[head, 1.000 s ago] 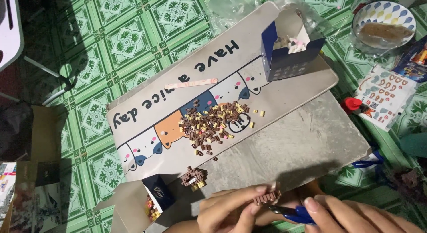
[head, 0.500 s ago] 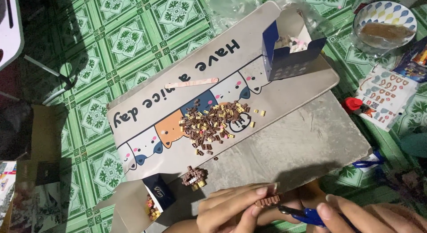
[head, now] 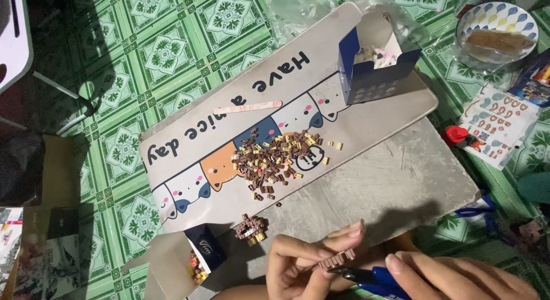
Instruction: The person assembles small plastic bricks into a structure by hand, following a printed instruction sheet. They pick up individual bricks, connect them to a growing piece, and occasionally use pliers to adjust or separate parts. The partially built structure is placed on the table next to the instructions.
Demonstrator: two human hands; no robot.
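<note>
Now pinching brown brick strip [head: 338, 258] in left hand [head: 303, 265] fingers near board's [head: 366, 179] front edge; right hand [head: 458, 277] gripping blue tweezers [head: 372, 275], brought closer.

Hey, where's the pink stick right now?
In the head view, the pink stick lies flat on the cat-print mat, left of centre, above the pile of small brown bricks.

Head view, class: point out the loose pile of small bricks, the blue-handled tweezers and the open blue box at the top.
pile of small bricks [head: 277, 161], head view, middle of heap.
blue-handled tweezers [head: 382, 277], head view, blue handle.
open blue box [head: 373, 81], head view, front wall.
</note>
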